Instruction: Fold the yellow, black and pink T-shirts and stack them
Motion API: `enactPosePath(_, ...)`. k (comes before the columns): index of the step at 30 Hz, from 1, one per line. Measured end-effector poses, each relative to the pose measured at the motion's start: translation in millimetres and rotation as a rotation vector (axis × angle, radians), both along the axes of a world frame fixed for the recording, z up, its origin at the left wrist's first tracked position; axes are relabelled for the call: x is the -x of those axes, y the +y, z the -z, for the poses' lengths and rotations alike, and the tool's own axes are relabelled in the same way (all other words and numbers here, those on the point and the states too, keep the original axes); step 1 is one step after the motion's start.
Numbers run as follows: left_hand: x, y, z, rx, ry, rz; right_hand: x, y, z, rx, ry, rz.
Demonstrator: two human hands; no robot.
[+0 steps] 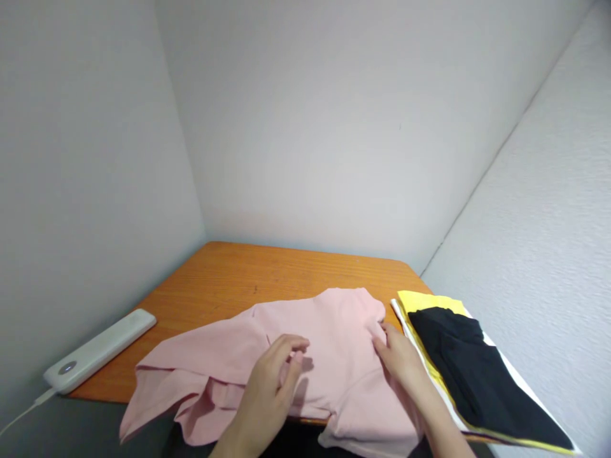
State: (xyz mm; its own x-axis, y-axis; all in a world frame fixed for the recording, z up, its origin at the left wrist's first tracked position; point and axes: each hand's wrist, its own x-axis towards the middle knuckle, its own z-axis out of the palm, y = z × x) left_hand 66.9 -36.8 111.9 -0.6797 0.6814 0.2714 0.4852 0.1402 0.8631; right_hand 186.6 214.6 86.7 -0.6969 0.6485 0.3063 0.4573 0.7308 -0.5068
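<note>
The pink garment lies under both hands, spread on the orange surface, its near edge hanging over the front. It is pale pink, soft, creased, with loose folds bunched to the left of the left hand. That hand rests on the cloth, fingers curled, fingertips pinching a small fold. The right hand lies flat and open on the cloth near its right edge. Just right of that hand sits a stack of folded clothes, black over yellow and white. Well left of the left hand lies a white power bank, cable attached.
</note>
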Motion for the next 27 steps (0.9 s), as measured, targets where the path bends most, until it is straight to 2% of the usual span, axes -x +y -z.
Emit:
enactPosePath(1,-6.1,14.1,4.0,-0.008,-0.130,0.074,3.9,-12.3,-1.5,0.027,0.046,-0.036)
enactPosePath(3,-10.4,36.6,16.6,-0.047,-0.326,0.150,9.4,-41.2,-4.9,0.119,0.128,-0.198)
enactPosePath(6,-5.3,55.1,42.9,-0.096,-0.444,0.135,10.4,-77.0,-4.7,0.345,0.120,-0.494)
enactPosePath(8,-0.8,58.9,58.8,-0.098,-0.450,0.079,8.2,-84.9,1.6,0.484,0.086,-0.506)
enactPosePath(10,0.8,58.9,68.2,-0.098,-0.440,0.031,5.9,-80.6,11.2,0.486,0.082,-0.362)
enactPosePath(12,-0.9,57.7,69.9,-0.100,-0.419,0.026,4.3,-71.4,20.9,0.392,0.081,-0.206)
enactPosePath(14,-4.7,57.1,66.9,-0.100,-0.425,0.072,3.6,-64.6,29.0,0.337,0.076,-0.137)
enactPosePath(17,-12.4,56.3,62.9,-0.074,-0.455,0.153,2.6,-64.7,39.5,0.373,0.096,-0.167)
enactPosePath(21,-30.6,50.5,65.2,-0.061,-0.438,0.080,-8.0,-73.4,46.8,0.447,0.222,-0.230)
enactPosePath(24,-55.8,42.7,63.5,-0.098,-0.506,0.084,-30.1,-73.7,35.8,0.548,0.282,-0.314)
enactPosePath(27,-79.6,31.3,48.2,-0.171,-0.629,0.168,-63.7,-61.2,8.2,0.568,0.279,-0.371)
